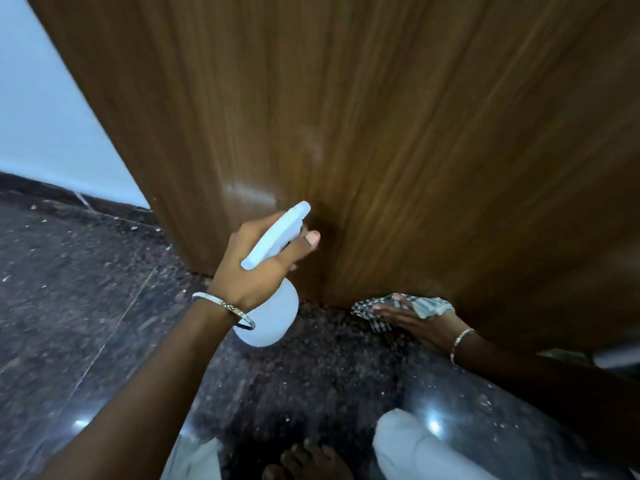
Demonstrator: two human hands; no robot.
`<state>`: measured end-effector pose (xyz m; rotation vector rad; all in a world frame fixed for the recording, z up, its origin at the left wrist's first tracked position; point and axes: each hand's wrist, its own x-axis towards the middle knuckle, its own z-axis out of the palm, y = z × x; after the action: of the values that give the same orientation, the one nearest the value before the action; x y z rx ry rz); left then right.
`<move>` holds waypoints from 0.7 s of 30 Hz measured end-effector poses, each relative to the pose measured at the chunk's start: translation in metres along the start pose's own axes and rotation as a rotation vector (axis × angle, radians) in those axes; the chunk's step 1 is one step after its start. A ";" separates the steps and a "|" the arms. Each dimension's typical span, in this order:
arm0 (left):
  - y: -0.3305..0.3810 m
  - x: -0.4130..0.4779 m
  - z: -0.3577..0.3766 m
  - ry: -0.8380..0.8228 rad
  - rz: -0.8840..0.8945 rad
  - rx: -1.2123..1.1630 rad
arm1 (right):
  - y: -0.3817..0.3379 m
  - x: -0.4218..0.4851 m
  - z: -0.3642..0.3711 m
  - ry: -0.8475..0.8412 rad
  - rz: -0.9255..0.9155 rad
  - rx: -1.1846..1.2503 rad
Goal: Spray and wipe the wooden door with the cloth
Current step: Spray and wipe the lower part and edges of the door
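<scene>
The brown wooden door fills the upper part of the head view, its bottom edge meeting the floor. My left hand is closed around a white spray bottle, with the nozzle pointing at the door's lower part. Low on the right, my right hand presses a checked cloth flat against the bottom of the door, fingers spread over it. Bangles ring both wrists.
Dark speckled stone floor spreads to the left and below. A pale wall stands left of the door's edge. My bare foot and light trouser knee are at the bottom.
</scene>
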<state>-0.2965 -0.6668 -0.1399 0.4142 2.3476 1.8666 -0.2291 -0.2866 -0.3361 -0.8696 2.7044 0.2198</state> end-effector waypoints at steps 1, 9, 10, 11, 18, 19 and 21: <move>0.002 0.000 0.006 -0.031 0.013 0.001 | -0.012 0.010 -0.020 0.023 0.022 0.023; -0.002 0.011 0.071 -0.324 0.102 0.053 | -0.022 0.003 -0.053 0.182 0.038 0.025; 0.000 0.011 0.078 -0.348 0.098 0.043 | -0.019 -0.011 -0.047 0.196 0.082 0.027; 0.002 0.011 0.085 -0.358 0.085 0.027 | -0.015 -0.027 -0.032 0.211 0.098 -0.001; 0.016 0.017 0.131 -0.488 0.071 -0.055 | -0.006 -0.125 0.038 0.303 0.618 -0.162; 0.018 0.017 0.135 -0.498 0.079 -0.056 | -0.021 -0.123 0.046 0.314 0.739 -0.050; 0.019 0.018 0.140 -0.501 0.067 -0.070 | -0.053 -0.103 0.058 0.467 0.958 0.168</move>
<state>-0.2756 -0.5268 -0.1528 0.8483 1.9495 1.6232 -0.1051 -0.2594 -0.3606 0.5486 3.2855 -0.0345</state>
